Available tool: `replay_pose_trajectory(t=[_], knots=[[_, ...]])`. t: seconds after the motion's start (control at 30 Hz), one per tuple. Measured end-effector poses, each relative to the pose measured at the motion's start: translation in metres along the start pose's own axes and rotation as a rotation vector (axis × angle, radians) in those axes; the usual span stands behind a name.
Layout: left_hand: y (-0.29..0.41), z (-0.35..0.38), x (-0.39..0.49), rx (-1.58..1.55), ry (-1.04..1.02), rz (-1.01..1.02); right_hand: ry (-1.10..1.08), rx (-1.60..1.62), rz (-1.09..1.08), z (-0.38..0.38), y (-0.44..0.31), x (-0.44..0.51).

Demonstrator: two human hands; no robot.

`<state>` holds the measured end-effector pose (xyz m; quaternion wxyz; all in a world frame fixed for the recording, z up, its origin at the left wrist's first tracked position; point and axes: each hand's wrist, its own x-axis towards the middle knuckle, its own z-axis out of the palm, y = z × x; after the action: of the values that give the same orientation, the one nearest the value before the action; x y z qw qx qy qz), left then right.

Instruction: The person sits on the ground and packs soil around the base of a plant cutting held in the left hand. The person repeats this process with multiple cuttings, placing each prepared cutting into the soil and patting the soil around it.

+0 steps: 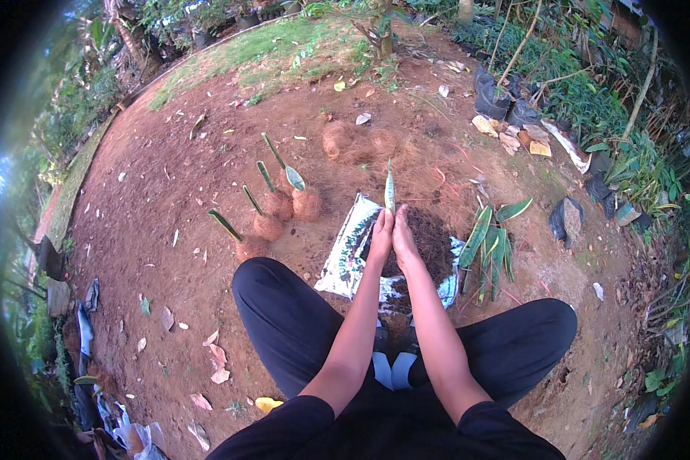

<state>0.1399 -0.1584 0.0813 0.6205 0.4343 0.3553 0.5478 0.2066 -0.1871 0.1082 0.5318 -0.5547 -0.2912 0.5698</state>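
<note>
Both palms face each other around the base of an upright snake plant leaf cutting (390, 187). My left hand (382, 233) is on its left side and my right hand (403, 236) on its right; what lies between the palms is hidden. Below them dark soil mixed with fiber (431, 247) lies on an opened white plastic sack (345, 259) bearing writing. Several fiber-wrapped balls (268, 227) with snake plant leaves standing in them sit to the left. Loose snake plant leaves (496, 247) lie right of the sack.
Loose coconut fiber (356, 144) and red string (454, 184) lie beyond the sack. Black plant bags (490, 98) and broken pieces (512, 138) stand at the upper right. A small tree trunk (384, 34) rises at the top. Dry leaves (218, 359) are scattered on the soil.
</note>
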Motion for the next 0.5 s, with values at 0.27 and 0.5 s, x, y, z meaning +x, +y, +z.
replay_pose_trajectory(t=[0.27,0.5], knots=[[0.008,0.004,0.007,-0.068,0.157,0.093,0.019,0.033,-0.088,0.022,-0.014,-0.021],[0.03,-0.009,0.017,-0.13,0.467,0.116,-0.082,0.167,-0.089,0.036,-0.001,-0.013]])
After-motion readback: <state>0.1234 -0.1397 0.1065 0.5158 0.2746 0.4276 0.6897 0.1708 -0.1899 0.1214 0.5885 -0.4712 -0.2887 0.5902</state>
